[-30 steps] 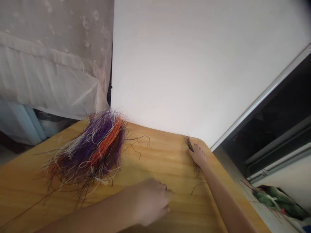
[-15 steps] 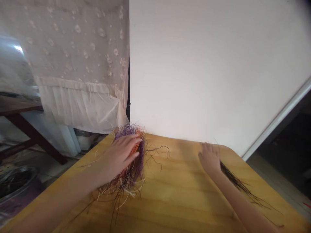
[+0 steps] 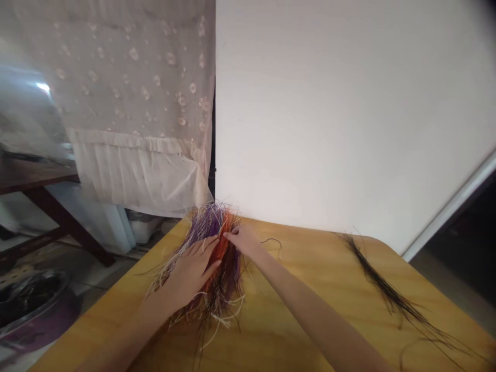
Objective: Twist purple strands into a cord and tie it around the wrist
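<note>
A pile of dyed fibre strands (image 3: 222, 245), purple, orange, dark and pale, lies at the left of the wooden table. My left hand (image 3: 194, 266) rests flat on it, fingers stretched out and a little apart. At the pile's right upper side is my right hand (image 3: 244, 240), with thumb and fingers pinched together at the orange and dark strands. Exactly which strands sit in the pinch is too small to make out. Apart from both hands, a thin bundle of black strands (image 3: 382, 284) lies along the right side of the table.
The wooden table (image 3: 294, 299) meets a white wall panel (image 3: 329, 113) at its far edge. A flowered curtain (image 3: 143, 103) hangs behind on the left. Below left stand a purple tub (image 3: 42, 330) and a dark wooden frame (image 3: 65, 227). One loose curled strand (image 3: 275, 242) lies right of the pile.
My right hand has left the black bundle and moved left to the coloured pile, where its fingers have closed. My left hand stays on the pile. The view has shifted slightly.
</note>
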### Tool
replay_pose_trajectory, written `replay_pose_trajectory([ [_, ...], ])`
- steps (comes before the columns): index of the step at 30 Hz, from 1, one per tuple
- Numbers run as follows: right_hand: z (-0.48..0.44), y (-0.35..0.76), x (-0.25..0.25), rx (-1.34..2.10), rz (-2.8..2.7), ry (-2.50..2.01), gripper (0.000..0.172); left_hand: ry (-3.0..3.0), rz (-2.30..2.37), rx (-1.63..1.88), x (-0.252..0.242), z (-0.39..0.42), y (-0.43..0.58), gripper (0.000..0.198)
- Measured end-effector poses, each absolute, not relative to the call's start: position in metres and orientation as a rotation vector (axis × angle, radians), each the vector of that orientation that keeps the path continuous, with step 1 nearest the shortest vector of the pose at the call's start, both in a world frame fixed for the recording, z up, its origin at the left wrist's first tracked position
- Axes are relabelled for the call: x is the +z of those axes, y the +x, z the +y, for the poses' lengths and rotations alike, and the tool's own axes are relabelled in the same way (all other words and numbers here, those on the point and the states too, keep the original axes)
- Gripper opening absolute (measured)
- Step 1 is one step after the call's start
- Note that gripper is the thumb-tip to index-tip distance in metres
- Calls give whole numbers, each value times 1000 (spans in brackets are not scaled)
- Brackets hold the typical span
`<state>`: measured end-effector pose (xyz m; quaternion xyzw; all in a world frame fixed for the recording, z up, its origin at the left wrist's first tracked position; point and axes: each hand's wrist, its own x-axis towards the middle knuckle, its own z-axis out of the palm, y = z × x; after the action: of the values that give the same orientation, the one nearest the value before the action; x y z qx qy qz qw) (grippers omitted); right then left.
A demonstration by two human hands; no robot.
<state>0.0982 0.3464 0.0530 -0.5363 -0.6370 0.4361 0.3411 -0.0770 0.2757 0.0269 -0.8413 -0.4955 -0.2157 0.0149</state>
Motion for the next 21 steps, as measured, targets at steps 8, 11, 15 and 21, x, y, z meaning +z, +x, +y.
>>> replay_pose_trajectory([
  [8,356,85,50,1260,-1669,-1535,29,-2618,-1554,-648,29,273,-78,48],
  [11,352,88,53,1325,-1579,-1531,29,-2620,-1549,-661,33,272,-79,45],
  [15,339,93,59,1418,-1433,-1469,27,-2627,-1529,-680,33,270,-79,44],
  [21,319,94,63,1507,-1210,-1390,28,-2625,-1531,-711,30,270,-77,46],
])
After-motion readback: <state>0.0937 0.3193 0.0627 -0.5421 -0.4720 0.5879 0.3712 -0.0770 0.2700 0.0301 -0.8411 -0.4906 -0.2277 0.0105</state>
